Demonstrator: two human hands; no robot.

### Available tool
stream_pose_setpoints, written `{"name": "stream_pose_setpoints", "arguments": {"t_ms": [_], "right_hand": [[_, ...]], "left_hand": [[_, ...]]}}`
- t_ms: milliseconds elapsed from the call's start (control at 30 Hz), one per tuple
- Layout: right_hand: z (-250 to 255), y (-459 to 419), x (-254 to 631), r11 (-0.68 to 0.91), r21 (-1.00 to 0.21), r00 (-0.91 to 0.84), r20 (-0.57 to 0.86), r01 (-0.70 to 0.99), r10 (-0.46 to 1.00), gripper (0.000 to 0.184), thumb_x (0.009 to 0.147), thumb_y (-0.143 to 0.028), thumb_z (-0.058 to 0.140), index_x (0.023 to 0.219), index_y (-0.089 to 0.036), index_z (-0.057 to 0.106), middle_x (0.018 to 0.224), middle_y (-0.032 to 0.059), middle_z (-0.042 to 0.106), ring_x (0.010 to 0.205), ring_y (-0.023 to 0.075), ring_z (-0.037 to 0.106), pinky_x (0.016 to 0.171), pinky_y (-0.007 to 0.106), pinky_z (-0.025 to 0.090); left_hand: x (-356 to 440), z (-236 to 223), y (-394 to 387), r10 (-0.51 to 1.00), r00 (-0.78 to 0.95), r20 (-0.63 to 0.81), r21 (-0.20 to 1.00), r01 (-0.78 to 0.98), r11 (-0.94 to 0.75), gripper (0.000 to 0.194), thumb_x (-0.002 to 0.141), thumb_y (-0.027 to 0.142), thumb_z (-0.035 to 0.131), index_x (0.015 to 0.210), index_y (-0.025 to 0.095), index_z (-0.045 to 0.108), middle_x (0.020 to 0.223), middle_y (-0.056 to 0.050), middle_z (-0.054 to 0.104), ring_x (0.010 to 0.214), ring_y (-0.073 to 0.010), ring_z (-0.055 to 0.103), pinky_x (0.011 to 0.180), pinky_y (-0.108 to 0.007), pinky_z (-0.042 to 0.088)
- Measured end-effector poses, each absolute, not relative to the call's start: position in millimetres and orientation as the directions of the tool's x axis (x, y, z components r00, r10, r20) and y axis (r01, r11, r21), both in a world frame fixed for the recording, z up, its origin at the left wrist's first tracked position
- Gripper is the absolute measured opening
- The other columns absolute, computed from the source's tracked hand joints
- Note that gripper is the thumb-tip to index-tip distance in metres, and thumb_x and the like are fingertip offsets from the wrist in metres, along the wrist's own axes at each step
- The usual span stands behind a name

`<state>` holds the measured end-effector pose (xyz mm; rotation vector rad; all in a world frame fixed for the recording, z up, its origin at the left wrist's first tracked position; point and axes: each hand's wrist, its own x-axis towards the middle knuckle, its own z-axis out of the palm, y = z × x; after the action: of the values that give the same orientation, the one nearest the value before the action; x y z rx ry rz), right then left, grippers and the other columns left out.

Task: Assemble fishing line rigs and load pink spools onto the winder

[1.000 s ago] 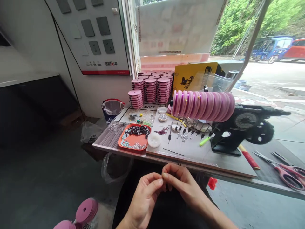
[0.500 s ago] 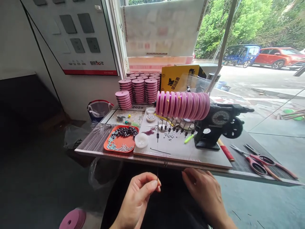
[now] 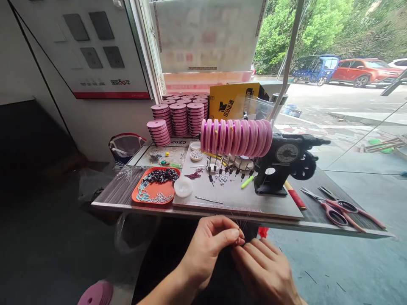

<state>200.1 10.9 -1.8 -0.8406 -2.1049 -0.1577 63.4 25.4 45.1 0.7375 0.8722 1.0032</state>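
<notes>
My left hand (image 3: 213, 243) is just in front of the table edge, thumb and forefinger pinched on a thin line (image 3: 238, 226) whose dark end shows at the fingertips. Close against it on the right is my right hand (image 3: 267, 264), its fingers curled in and its knuckles up. Whatever it grips is hidden beneath the fingers. Above the hands, a row of pink foam spools (image 3: 237, 137) sits on the shaft of a black winding machine (image 3: 270, 184). Several black pieces on thin stems (image 3: 211, 179) hang below the spools, beside small pale beads (image 3: 222, 179).
An orange tray (image 3: 155, 186) of small parts and a round white dish (image 3: 183, 187) are on the left. Scissors (image 3: 337, 212) and a red-wrapped handle (image 3: 295, 197) lie at right. Behind stand stacked pink spools (image 3: 178, 118) and a yellow box (image 3: 232, 101).
My left hand has moved right and slightly up with the line and now meets my right hand. The right hand has turned and moved slightly down. The camera view has shifted a little.
</notes>
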Motion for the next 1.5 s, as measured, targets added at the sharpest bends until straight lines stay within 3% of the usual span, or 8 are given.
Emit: {"name": "stream_pose_setpoints", "arguments": {"t_ms": [300, 700, 933, 1033, 1133, 1267, 1400, 1500], "right_hand": [[-0.3, 34.0, 201.7, 0.259, -0.907, -0.224, 0.190, 0.333, 0.956, 0.024, 0.088, -0.029, 0.041, 0.101, -0.016, 0.057, 0.074, 0.0032, 0.061, 0.064, 0.0162, 0.057, 0.057, 0.023, 0.045], [12.1, 46.7, 201.9, 0.198, -0.967, -0.207, 0.163, 0.161, 0.965, 0.026, 0.084, -0.032, 0.044, 0.095, -0.015, 0.060, 0.069, 0.0033, 0.057, 0.063, 0.0168, 0.053, 0.058, 0.025, 0.044], [10.3, 64.0, 198.8, -0.271, -0.887, -0.525, -0.038, -0.373, 0.850, 0.024, 0.062, -0.018, 0.046, 0.085, -0.017, 0.054, 0.077, 0.0033, 0.052, 0.066, 0.0156, 0.050, 0.061, 0.025, 0.043], [12.1, 73.0, 188.8, -0.290, -0.798, -0.540, 0.052, -0.528, 0.840, 0.015, 0.055, -0.015, 0.043, 0.070, -0.019, 0.042, 0.072, 0.0005, 0.044, 0.067, 0.0148, 0.049, 0.061, 0.025, 0.043], [12.4, 73.6, 183.2, -0.192, -0.785, -0.418, 0.093, -0.589, 0.904, 0.016, 0.057, -0.014, 0.043, 0.070, -0.020, 0.037, 0.072, -0.0005, 0.042, 0.059, 0.0118, 0.045, 0.055, 0.022, 0.041], [11.1, 63.5, 191.6, -0.091, -0.879, -0.367, 0.099, -0.467, 0.925, 0.015, 0.065, -0.016, 0.046, 0.080, -0.019, 0.045, 0.086, 0.0043, 0.053, 0.051, 0.0097, 0.042, 0.049, 0.021, 0.039], [3.4, 47.1, 211.2, 0.158, -0.986, -0.339, 0.135, 0.042, 0.931, 0.024, 0.083, -0.022, 0.045, 0.105, -0.018, 0.051, 0.080, 0.0035, 0.059, 0.054, 0.0130, 0.050, 0.050, 0.022, 0.040], [-2.1, 32.7, 221.6, 0.499, -0.728, -0.258, 0.428, 0.470, 0.866, 0.012, 0.088, -0.023, 0.045, 0.093, -0.018, 0.055, 0.070, 0.0015, 0.060, 0.059, 0.0148, 0.055, 0.054, 0.023, 0.040]], "left_hand": [[58.1, 17.5, 31.9, 0.986, -0.074, -0.151, 0.956, -0.264, 0.127, 0.010, 0.068, 0.024, 0.065, 0.069, 0.014, 0.065, 0.067, -0.001, 0.058, 0.051, -0.0081, 0.045, 0.048, -0.020, 0.037], [60.2, 26.0, 41.8, 0.998, 0.052, 0.031, 0.984, 0.173, -0.040, 0.009, 0.070, 0.018, 0.061, 0.064, 0.016, 0.066, 0.075, -0.001, 0.046, 0.065, -0.0119, 0.044, 0.059, -0.023, 0.036], [58.6, 38.2, 31.7, 0.954, 0.117, 0.276, 0.876, 0.378, -0.300, 0.015, 0.073, 0.011, 0.054, 0.071, 0.018, 0.068, 0.081, -0.004, 0.048, 0.079, -0.0165, 0.048, 0.073, -0.027, 0.040], [60.9, 36.4, 28.9, 0.950, 0.024, 0.311, 0.923, 0.230, -0.307, 0.013, 0.072, 0.015, 0.057, 0.070, 0.019, 0.069, 0.078, -0.003, 0.047, 0.075, -0.0154, 0.047, 0.069, -0.026, 0.039], [64.5, 32.7, 31.6, 0.995, -0.071, -0.071, 0.959, -0.278, 0.049, 0.008, 0.068, 0.019, 0.062, 0.065, 0.017, 0.068, 0.074, -0.002, 0.050, 0.066, -0.0113, 0.044, 0.059, -0.022, 0.037], [67.2, 31.1, 32.8, 0.908, 0.145, -0.394, 0.718, -0.569, 0.402, 0.004, 0.061, 0.016, 0.067, 0.064, 0.013, 0.068, 0.067, -0.002, 0.056, 0.060, -0.0081, 0.043, 0.054, -0.019, 0.032], [66.7, 33.6, 32.4, 0.918, 0.124, -0.377, 0.823, -0.411, 0.393, 0.003, 0.061, 0.015, 0.064, 0.058, 0.013, 0.064, 0.062, 0.000, 0.055, 0.053, -0.0071, 0.038, 0.055, -0.021, 0.030], [66.1, 34.7, 33.7, 0.973, 0.053, -0.225, 0.966, -0.120, 0.230, 0.010, 0.063, 0.015, 0.061, 0.054, 0.015, 0.061, 0.063, 0.001, 0.048, 0.057, -0.0095, 0.039, 0.056, -0.023, 0.031]]}}
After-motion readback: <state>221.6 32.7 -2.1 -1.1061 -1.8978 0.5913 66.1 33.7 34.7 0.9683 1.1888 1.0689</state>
